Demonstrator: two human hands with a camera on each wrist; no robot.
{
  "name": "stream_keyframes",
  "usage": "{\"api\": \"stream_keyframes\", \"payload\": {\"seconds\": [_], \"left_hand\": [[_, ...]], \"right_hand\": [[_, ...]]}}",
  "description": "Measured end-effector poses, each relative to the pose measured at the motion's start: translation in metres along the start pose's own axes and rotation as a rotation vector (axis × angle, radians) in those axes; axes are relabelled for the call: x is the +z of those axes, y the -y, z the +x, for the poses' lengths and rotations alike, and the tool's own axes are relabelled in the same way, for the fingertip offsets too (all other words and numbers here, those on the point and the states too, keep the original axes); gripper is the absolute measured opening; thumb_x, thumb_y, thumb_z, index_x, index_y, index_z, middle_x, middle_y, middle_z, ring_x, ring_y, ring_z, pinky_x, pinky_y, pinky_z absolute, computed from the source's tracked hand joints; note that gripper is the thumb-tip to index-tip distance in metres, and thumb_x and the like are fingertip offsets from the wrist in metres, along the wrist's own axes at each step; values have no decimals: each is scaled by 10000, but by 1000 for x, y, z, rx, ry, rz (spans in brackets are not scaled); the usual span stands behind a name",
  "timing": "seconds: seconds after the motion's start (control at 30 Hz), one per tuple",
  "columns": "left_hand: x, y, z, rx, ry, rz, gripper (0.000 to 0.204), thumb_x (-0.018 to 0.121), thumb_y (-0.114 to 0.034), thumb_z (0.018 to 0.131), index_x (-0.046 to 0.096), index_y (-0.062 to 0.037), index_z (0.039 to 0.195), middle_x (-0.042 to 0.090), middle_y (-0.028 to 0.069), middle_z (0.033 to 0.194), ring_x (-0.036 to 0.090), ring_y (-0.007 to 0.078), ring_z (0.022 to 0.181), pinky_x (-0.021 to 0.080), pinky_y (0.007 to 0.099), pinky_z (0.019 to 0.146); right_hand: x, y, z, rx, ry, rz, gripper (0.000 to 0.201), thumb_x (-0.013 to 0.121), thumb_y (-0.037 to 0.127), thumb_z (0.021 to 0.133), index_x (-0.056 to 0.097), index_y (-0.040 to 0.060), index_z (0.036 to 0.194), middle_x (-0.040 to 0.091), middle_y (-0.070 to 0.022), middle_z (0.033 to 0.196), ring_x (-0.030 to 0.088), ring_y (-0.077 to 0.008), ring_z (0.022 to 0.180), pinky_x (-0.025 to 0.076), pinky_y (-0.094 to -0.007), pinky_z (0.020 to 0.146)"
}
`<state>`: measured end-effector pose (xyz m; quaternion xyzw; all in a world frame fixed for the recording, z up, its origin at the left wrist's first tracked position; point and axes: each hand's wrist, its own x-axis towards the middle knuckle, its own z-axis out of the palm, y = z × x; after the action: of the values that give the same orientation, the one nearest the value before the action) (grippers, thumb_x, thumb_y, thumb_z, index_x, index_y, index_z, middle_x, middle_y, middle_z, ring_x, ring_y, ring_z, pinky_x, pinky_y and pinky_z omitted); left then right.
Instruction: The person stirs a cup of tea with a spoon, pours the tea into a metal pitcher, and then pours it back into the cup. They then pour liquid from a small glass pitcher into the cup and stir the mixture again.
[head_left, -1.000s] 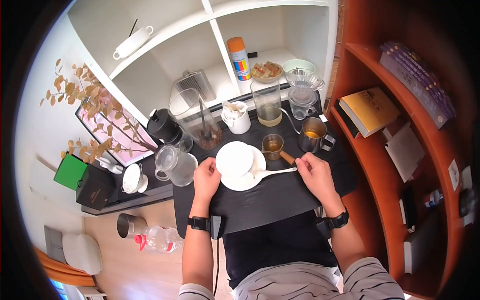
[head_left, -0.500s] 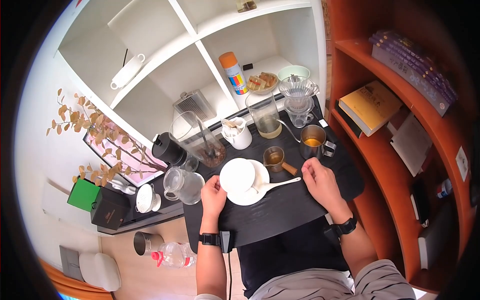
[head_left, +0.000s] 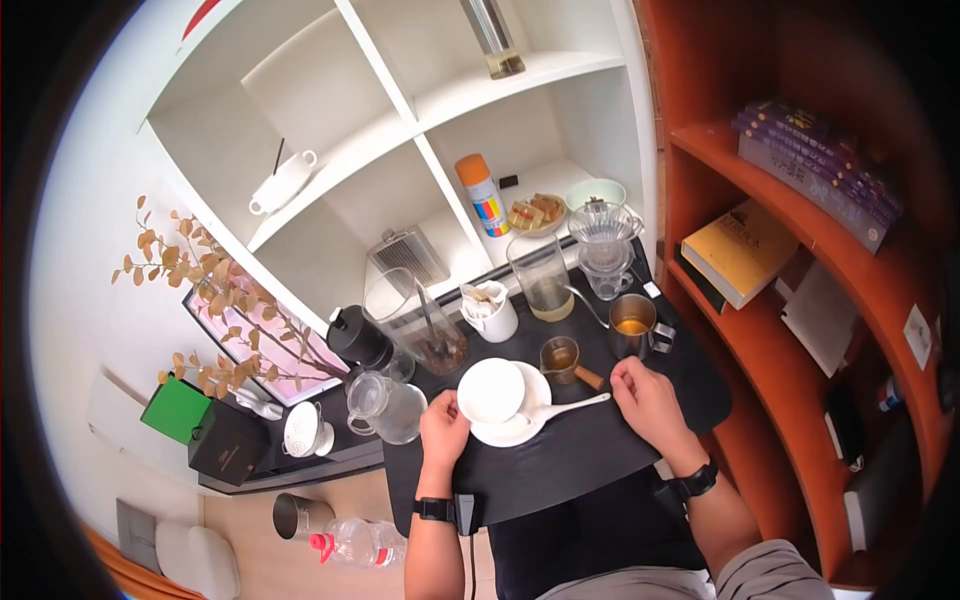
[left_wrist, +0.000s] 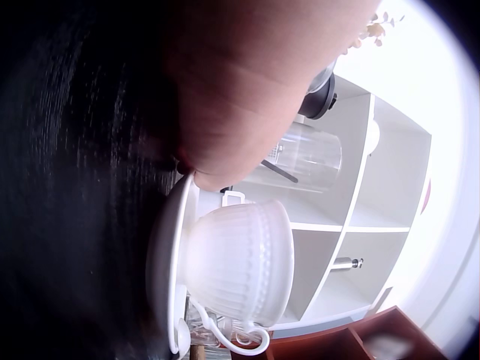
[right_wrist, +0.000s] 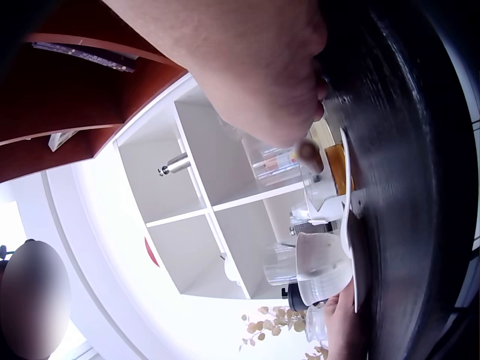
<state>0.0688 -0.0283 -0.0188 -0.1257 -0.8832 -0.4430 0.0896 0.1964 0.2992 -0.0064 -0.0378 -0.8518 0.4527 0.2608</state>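
A white cup [head_left: 491, 391] stands on a white saucer [head_left: 510, 435] on the black table; a white spoon [head_left: 575, 405] lies across the saucer's right side, handle pointing right. At the saucer's left edge is my left hand [head_left: 444, 430]; in the left wrist view its fingertips meet at the rim of the saucer [left_wrist: 174, 247], beside the cup [left_wrist: 240, 259]. My right hand [head_left: 650, 402] rests with loosely curled fingers just right of the spoon handle's tip, holding nothing. Behind lies a small glass pot [head_left: 559, 356] with a wooden handle.
Along the table's back stand a glass jug [head_left: 392, 408], a tall glass vessel [head_left: 415, 320], a white canister [head_left: 490, 318], another glass cylinder [head_left: 543, 280], a glass dripper [head_left: 604, 240] and a steel kettle [head_left: 631, 325]. White shelves rise behind, a reddish bookcase [head_left: 700, 150] at right.
The head view has shifted, so the table sits lower in it. My right hand has drawn slightly away from the spoon handle's tip. My left hand stays at the saucer's edge.
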Motion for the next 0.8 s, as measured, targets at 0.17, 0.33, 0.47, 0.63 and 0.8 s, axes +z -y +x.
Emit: {"api": "stream_keyframes", "payload": {"seconds": [0.17,0.33,0.47,0.63,0.8], "left_hand": [[1,2,0,-24,-5,16,113,717,-118,927,746,-15,964,654,39,711,589,112,624,494,298,625],[2,6,0,-10,-28,-4,112,683,-93,922,752,-19,971,674,77,725,621,156,629,502,321,629],[2,6,0,8,-37,43,133,650,-82,915,759,-36,977,689,111,741,655,207,642,516,350,639],[2,7,1,6,-42,65,148,642,-110,915,762,-45,975,699,123,753,678,257,655,529,382,648],[2,7,2,12,-41,75,136,669,-137,901,762,-56,959,710,123,770,693,285,674,532,400,644]], "right_hand": [[1,-1,-1,-22,-10,-24,70,680,80,995,652,16,1002,669,-117,732,691,-267,649,532,-378,622],[-1,4,-1,0,17,-22,60,672,96,998,646,43,997,674,-133,741,697,-345,691,540,-445,651],[0,4,-2,3,4,-11,67,678,96,996,647,37,999,679,-132,759,699,-329,697,541,-429,659],[-1,2,0,30,1,13,63,682,94,997,654,39,1008,680,-127,747,698,-300,663,540,-403,641],[0,-3,-1,29,-7,-4,62,684,91,1002,660,36,984,664,-107,709,681,-258,621,529,-367,615]]}}
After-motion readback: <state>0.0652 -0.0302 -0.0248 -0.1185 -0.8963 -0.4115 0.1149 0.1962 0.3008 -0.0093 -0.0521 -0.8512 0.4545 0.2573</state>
